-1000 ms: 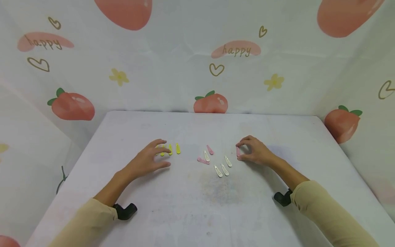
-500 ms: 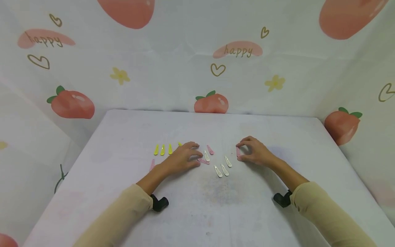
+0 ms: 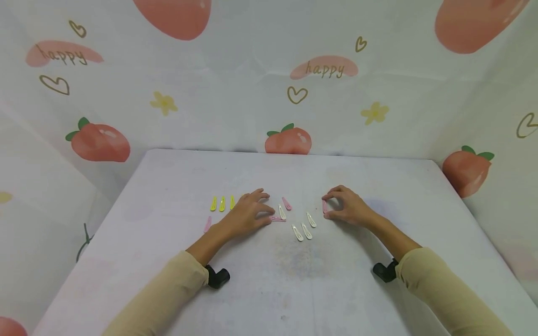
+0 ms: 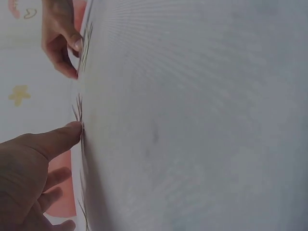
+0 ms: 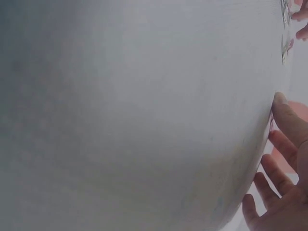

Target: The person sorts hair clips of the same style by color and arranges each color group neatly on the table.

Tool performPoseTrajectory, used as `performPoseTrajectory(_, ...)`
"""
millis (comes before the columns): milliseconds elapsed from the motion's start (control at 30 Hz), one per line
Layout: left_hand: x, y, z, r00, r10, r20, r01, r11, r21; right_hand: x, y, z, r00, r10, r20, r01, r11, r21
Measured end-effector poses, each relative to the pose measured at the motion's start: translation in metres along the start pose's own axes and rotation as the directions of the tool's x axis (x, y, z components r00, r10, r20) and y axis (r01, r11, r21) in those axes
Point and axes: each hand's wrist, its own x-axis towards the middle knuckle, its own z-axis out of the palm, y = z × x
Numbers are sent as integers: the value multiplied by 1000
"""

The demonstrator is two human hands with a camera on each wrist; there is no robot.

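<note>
Near the table's middle, my left hand (image 3: 249, 214) pinches the left end of a pink hair clip (image 3: 279, 219) between thumb and forefinger; the clip lies crosswise, its left tip hidden by the fingers. Farther right, my right hand (image 3: 350, 206) holds another pink hair clip (image 3: 324, 206) between thumb and forefinger, close to the tabletop. Just right of the left fingertips lies a white hair clip (image 3: 282, 212), with a pink clip (image 3: 286, 203) behind it. In the left wrist view, the left thumb (image 4: 65, 137) reaches the row of clips, which shows edge-on.
Several yellow hair clips (image 3: 222, 204) stand in a row left of the left hand, one partly covered by it. A pink clip (image 3: 208, 224) lies by the left wrist. More white clips (image 3: 306, 231) lie between the hands. A printed cloth (image 3: 235, 93) hangs behind the table (image 3: 269, 289).
My left hand has moved right from the yellow clips to the pink clip, which has turned from slanted to nearly level. The right hand has stayed in place with its clip.
</note>
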Motion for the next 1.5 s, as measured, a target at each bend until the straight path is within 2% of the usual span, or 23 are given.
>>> performPoseTrajectory(300,-5,5,1,1000,-1,9,0,1000,14,-1,0,0,1000,3,1,-3,1000,15)
performPoseTrajectory(533,-10,9,-1,999,42,11,-42,999,-6,-1,1,0,1000,-3,-10,4,1000,8)
performPoseTrajectory(767,-10,6,1,1000,-12,-17,11,999,-39,-1,1,0,1000,-3,-10,4,1000,7)
performPoseTrajectory(933,-4,5,1,1000,18,25,-17,1000,-23,-1,1,0,1000,-5,-8,5,1000,13)
performPoseTrajectory(1100,2,6,1,997,4,74,-2,1000,-28,-2,1,1,1000,-17,-11,18,1000,20)
performPoseTrajectory(1233,3,5,1,997,0,74,4,999,-45,-2,2,1,1000,-20,-14,20,1000,22)
performPoseTrajectory(1367,-4,2,-2,998,-28,52,31,997,-73,-2,2,1,1000,-22,-11,22,1000,17)
performPoseTrajectory(1500,-23,-7,-11,998,-69,8,69,992,-104,-1,2,0,1000,-20,-10,20,1000,5)
